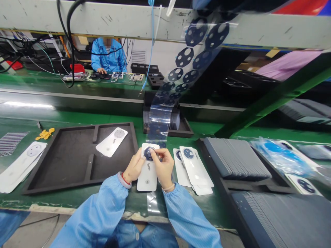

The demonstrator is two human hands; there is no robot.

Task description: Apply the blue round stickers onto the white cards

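Observation:
A white phone back panel (147, 181) lies upright in front of me, with a dark round camera sticker (148, 153) over its upper end. My left hand (133, 167) grips the panel along its left edge, thumb near the sticker. On the right side, my right hand (164, 166) has its thumb pressed on the sticker and its fingers bent together. What lies under those fingers is hidden. A clear strip (158, 120) with rows of dark round stickers comes down from above and ends behind the panel.
Left of my hands is a black tray (67, 155) holding one white panel (112, 142). More white panels (22, 167) lie farther left, beside yellow pieces (45, 134). At right are stickered panels (198, 168) and black trays of grey sheets (235, 158). A person in blue (108, 57) sits opposite.

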